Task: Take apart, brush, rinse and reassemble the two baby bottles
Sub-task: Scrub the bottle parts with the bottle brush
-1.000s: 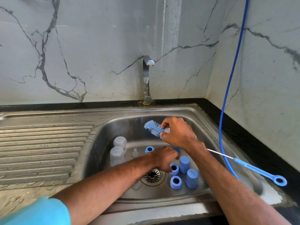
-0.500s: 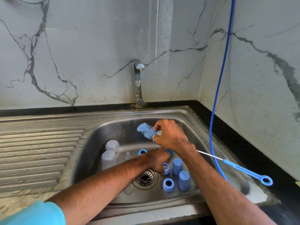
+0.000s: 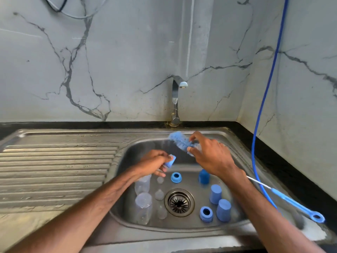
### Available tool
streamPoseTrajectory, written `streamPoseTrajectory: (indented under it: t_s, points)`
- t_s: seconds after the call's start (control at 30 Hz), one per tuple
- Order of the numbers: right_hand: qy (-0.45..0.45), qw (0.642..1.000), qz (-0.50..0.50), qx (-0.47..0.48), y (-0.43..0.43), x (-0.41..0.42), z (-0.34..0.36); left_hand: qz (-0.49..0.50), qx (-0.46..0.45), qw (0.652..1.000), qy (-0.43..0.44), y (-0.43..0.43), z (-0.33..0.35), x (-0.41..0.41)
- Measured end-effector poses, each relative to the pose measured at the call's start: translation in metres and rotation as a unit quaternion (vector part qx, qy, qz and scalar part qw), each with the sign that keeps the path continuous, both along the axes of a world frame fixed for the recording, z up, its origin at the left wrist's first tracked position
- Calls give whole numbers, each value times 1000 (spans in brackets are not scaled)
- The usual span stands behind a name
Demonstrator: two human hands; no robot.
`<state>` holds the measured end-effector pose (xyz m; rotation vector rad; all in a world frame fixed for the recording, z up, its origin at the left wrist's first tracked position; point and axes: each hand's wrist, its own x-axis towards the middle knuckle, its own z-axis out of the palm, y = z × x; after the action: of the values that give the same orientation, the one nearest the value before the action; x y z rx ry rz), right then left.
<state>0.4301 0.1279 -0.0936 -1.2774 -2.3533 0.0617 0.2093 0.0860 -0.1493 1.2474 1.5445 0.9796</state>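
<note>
My left hand [image 3: 155,162] grips a small blue bottle part [image 3: 170,161] above the left of the steel sink [image 3: 235,143]. My right hand [image 3: 209,156] grips the blue bottle brush [image 3: 179,140] just below its bristle head; the long handle [image 3: 299,207] runs back to the right over the sink edge. In the basin lie two clear bottle bodies [image 3: 143,203], clear teats [image 3: 159,194], blue collar rings [image 3: 176,177] [image 3: 206,214] and blue caps [image 3: 215,194] [image 3: 223,209] [image 3: 203,177].
The drain [image 3: 179,202] sits in the middle of the basin. A tap [image 3: 176,101] rises at the back wall, with no water visible. A ribbed draining board [image 3: 54,170] lies to the left. A blue hose [image 3: 264,99] hangs down on the right.
My left hand has lifted from the basin floor with a blue part in it and moved left. My right hand still holds the brush. The camera has tilted upward.
</note>
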Motion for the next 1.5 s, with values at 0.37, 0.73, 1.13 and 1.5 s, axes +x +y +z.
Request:
streamPoseTrajectory:
  t_s: [0.37,0.73,1.13,1.5]
  points:
    - [-101,988,61,-100,-24,-4,-2,59,-41,940,-333,-4,9,-21]
    - [-109,990,45,-79,-22,-14,-11,-13,-13,951,-308,-8,9,12]
    - [98,983,53,-143,-25,-17,-5,17,37,914,-404,-11,16,25]
    - [26,986,86,-140,-32,-12,7,157,111,880,-434,-1,26,-4]
